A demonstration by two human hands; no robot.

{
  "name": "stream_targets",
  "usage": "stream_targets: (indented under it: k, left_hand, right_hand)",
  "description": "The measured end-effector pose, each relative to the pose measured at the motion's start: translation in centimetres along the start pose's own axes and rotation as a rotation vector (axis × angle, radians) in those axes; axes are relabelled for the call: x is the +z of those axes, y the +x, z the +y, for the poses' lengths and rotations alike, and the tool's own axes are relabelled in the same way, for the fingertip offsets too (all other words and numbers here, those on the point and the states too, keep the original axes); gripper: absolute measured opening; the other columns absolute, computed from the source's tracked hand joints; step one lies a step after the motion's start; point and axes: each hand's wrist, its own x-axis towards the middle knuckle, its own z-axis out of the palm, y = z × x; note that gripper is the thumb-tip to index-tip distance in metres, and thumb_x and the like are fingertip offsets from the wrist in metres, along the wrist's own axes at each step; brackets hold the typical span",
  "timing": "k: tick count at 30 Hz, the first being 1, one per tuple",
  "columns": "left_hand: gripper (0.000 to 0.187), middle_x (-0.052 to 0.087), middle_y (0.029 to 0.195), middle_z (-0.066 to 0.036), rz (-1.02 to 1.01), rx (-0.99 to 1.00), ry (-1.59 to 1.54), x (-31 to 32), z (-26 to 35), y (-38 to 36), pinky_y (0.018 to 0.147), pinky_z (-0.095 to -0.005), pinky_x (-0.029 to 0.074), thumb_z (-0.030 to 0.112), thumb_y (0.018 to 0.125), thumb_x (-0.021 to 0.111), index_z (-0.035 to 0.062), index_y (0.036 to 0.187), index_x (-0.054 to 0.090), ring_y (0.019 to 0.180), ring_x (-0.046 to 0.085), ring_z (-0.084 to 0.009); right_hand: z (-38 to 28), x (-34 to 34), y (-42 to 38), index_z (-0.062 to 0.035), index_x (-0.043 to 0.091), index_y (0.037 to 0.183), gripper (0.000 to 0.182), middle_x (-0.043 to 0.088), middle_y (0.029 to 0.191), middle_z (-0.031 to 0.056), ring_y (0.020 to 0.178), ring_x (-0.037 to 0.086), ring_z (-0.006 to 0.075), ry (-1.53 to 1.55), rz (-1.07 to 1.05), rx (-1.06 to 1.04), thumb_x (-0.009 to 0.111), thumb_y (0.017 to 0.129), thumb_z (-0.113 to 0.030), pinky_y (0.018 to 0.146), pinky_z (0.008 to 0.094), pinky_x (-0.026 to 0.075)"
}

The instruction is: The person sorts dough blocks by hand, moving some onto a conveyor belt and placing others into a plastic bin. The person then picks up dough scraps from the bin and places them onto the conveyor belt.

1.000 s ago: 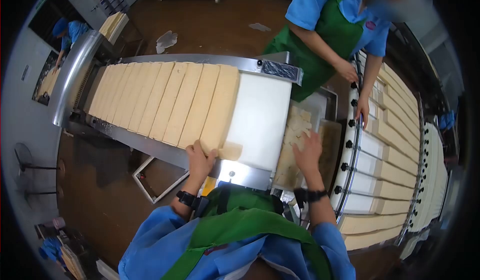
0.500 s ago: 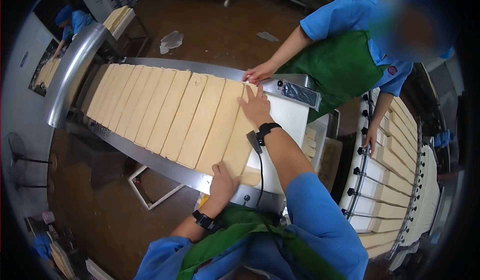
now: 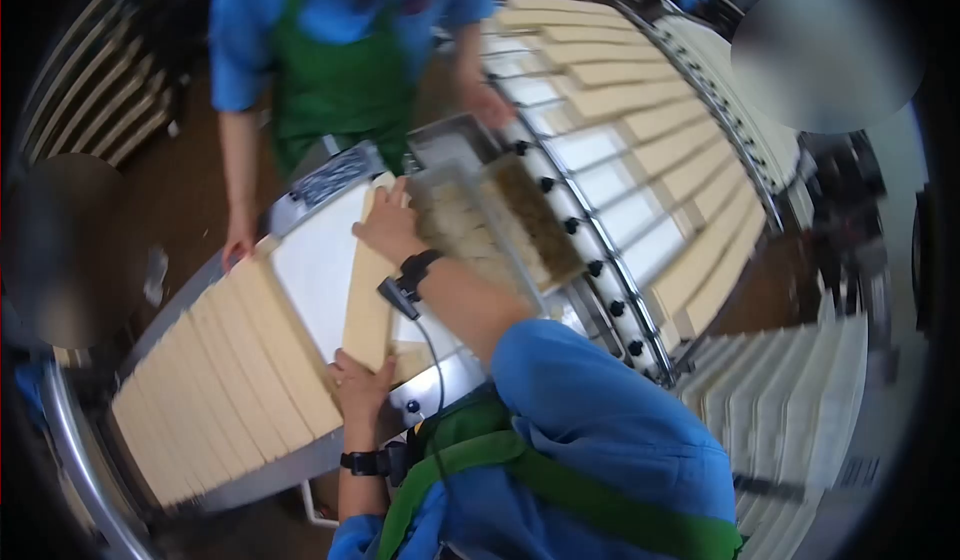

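A long pale dough strip [image 3: 368,295] lies across the white belt surface [image 3: 315,255], separated from the row of cut dough strips [image 3: 225,375] to its left. My right hand [image 3: 390,228] grips its far end, fingers over the top. At the near end, my left hand [image 3: 360,388] holds the strip with fingers bent around it. Beside the near end rests a small dough piece [image 3: 410,362]. A dark wrist strap and a cabled device [image 3: 398,298] sit by my right wrist.
A co-worker in a green apron [image 3: 345,80] stands opposite, one hand [image 3: 238,245] at the belt's far edge. Bins with dough pieces [image 3: 465,230] stand to the right. Beyond them a second conveyor [image 3: 640,175] carries dough strips under a metal rail with black knobs.
My view has turned right toward the second conveyor. The end strip in my hands has moved away from the row, leaving white belt between them.
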Motion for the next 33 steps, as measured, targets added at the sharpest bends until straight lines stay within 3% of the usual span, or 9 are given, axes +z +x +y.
stream_targets:
  k: [1,7,10,13,16,18,20,29,33]
  left_hand:
    - [0.075,0.036,0.119,-0.027,0.045,0.028,0.017,0.2,1.0,0.2,0.086,-0.0481,0.045,0.039,0.071,0.072,-0.0018,0.122,0.035,0.102,0.051,-0.045]
    - [0.075,0.031,0.121,-0.025,0.303,0.476,-0.144,3.1,6.4,0.7,0.093,-0.0442,0.042,0.013,0.064,0.075,0.0024,0.127,0.036,0.106,0.046,-0.043]
    - [0.077,0.028,0.128,-0.025,0.196,0.663,-0.172,4.5,13.1,-1.7,0.096,-0.0421,0.04,0.009,0.062,0.075,0.0062,0.13,0.038,0.112,0.043,-0.0423]
    - [0.074,0.029,0.13,-0.023,0.022,0.898,-0.19,6.2,18.6,-4.3,0.096,-0.0417,0.042,0.012,0.064,0.076,0.0082,0.129,0.041,0.113,0.045,-0.041]
    - [0.07,0.032,0.13,-0.02,-0.3,1.042,-0.204,7.5,23.1,-6.8,0.093,-0.0411,0.045,0.014,0.067,0.077,0.0098,0.128,0.043,0.111,0.048,-0.039]
    - [0.065,0.035,0.129,-0.019,-0.498,1.105,-0.188,8.0,25.2,-8.0,0.089,-0.0395,0.047,0.018,0.071,0.076,0.0118,0.128,0.044,0.108,0.052,-0.0373]
    - [0.062,0.035,0.129,-0.02,-0.526,1.105,-0.171,9.0,26.5,-8.9,0.09,-0.0389,0.046,0.018,0.074,0.073,0.0104,0.127,0.043,0.109,0.051,-0.0369]
    - [0.058,0.033,0.132,-0.019,-0.527,1.034,-0.143,13.0,28.6,-7.8,0.089,-0.0409,0.045,0.02,0.077,0.062,0.0083,0.13,0.04,0.108,0.052,-0.039]
    - [0.058,0.033,0.131,-0.021,-0.61,1.026,-0.146,14.8,30.1,-7.6,0.093,-0.0409,0.042,0.016,0.078,0.06,0.0074,0.132,0.039,0.115,0.047,-0.0398]
  right_hand:
    - [0.4,-2.6,-1.1,0.0008,0.028,0.133,0.086,0.016,0.142,0.0315,0.122,0.039,0.0464,0.07,-0.079,0.072,0.069,0.07,-0.04,0.094,0.0451,0.042]
    - [13.8,-8.9,-6.1,-0.0018,0.027,0.131,0.076,0.03,0.131,0.0289,0.111,0.046,0.0475,0.517,0.494,0.25,0.067,0.073,-0.03,0.092,0.0499,0.043]
    - [22.5,-14.1,-9.9,-0.003,0.03,0.129,0.072,0.037,0.122,0.0271,0.102,0.051,0.0457,0.53,0.75,0.363,0.066,0.074,-0.033,0.087,0.0505,0.044]
    - [31.8,-18.7,-13.3,-0.0017,0.032,0.128,0.072,0.042,0.122,0.0251,0.104,0.053,0.0439,0.397,0.766,0.558,0.06,0.078,-0.045,0.088,0.0495,0.044]
    - [38.9,-22.4,-15.2,-0.0002,0.049,0.12,0.062,0.05,0.124,0.0256,0.114,0.047,0.0442,0.091,0.49,0.787,0.048,0.082,-0.049,0.096,0.052,0.035]
    - [43.4,-23.3,-15.0,-0.0001,0.054,0.117,0.058,0.054,0.121,0.0245,0.118,0.043,0.0428,-0.009,0.341,0.718,0.041,0.085,-0.047,0.099,0.0532,0.029]
    - [46.6,-23.8,-13.8,0.0004,0.058,0.113,0.056,0.057,0.119,0.0221,0.122,0.039,0.0399,-0.101,0.271,0.67,0.032,0.088,-0.042,0.102,0.0545,0.02]
    - [50.4,-25.5,-11.8,0.0026,0.053,0.12,0.057,0.05,0.129,0.0221,0.125,0.038,0.0393,-0.037,0.171,0.696,0.033,0.087,-0.039,0.103,0.0508,0.022]
    - [52.2,-23.9,-11.7,0.0021,0.047,0.126,0.054,0.037,0.14,0.0209,0.127,0.035,0.0383,-0.149,0.393,0.649,0.041,0.085,-0.032,0.102,0.0539,0.021]
